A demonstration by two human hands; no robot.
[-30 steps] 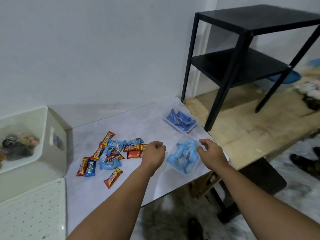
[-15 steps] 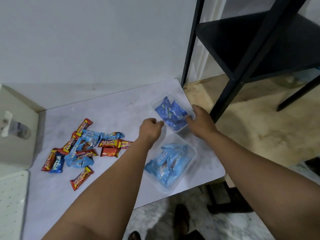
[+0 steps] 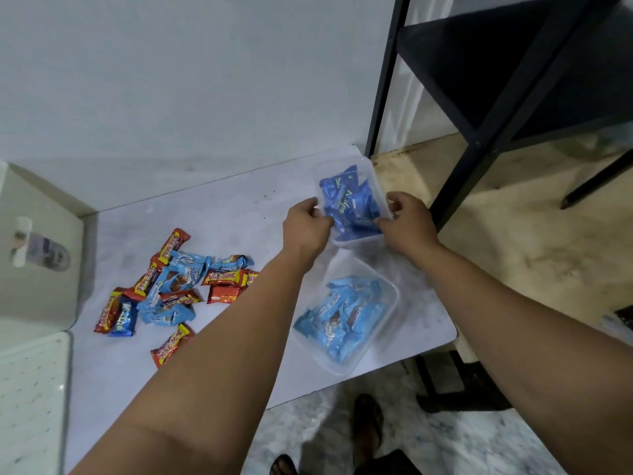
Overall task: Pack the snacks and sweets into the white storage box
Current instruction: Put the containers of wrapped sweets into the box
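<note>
White tabletop (image 3: 239,214): wrapped snacks (image 3: 171,289), tubs (image 3: 383,323).

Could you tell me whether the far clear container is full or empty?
Partly full: dark blue packets lie inside the far clear container.

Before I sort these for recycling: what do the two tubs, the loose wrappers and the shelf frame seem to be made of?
The far tub, which the left hand and right hand grip, and the near tub look like thin clear plastic: their blue packets show through the walls. The loose wrappers look like glossy printed film, creased and shiny. The shelf frame seems matte black painted metal, though coated wood is possible.
</note>
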